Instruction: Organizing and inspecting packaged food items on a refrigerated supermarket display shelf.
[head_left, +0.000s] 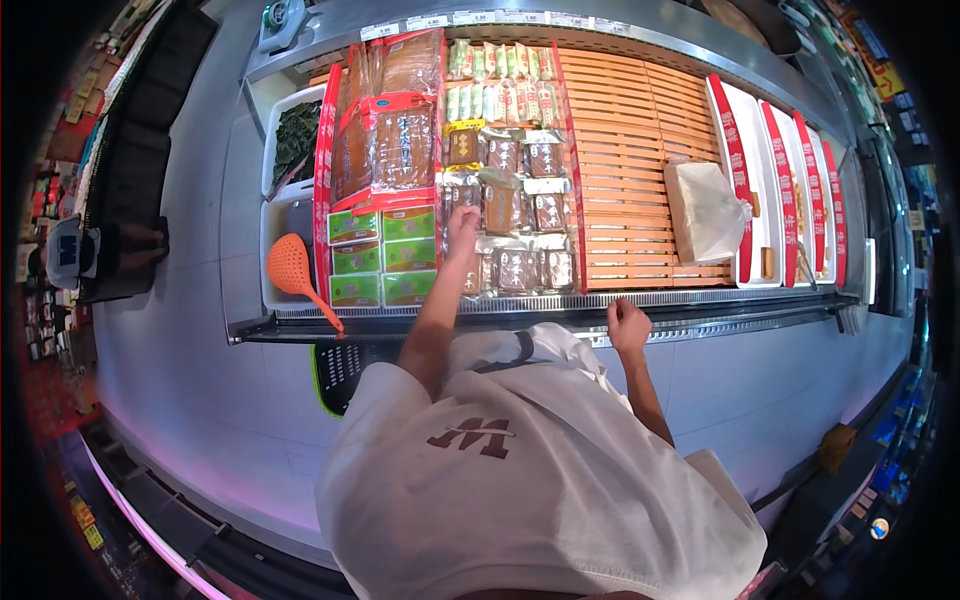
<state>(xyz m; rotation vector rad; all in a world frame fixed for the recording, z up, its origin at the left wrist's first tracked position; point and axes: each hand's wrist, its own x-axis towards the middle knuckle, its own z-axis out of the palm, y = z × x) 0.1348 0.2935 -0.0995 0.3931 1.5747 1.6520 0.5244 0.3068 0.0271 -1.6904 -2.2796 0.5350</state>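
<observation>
My left hand (463, 229) reaches over the front edge of a chilled display case, in among vacuum packs of brown food. Its fingers are at a dark brown pack (460, 196); whether they grip it is hidden by the hand and blur. Beside it lies a lighter brown pack (502, 210), and more dark packs (517, 271) form a row nearer to me. My right hand (628, 325) is curled with nothing visible in it, just in front of the case's front rail (720, 304).
Left of the packs are green boxes (356, 257), large brown sheet packs (405, 142) and an orange slotted scoop (289, 264). Rightward, a bagged pale block (701, 214) sits on wooden slats (619, 187) beside white trays (763, 259). A basket (337, 375) stands below; another person (71, 251) is far left.
</observation>
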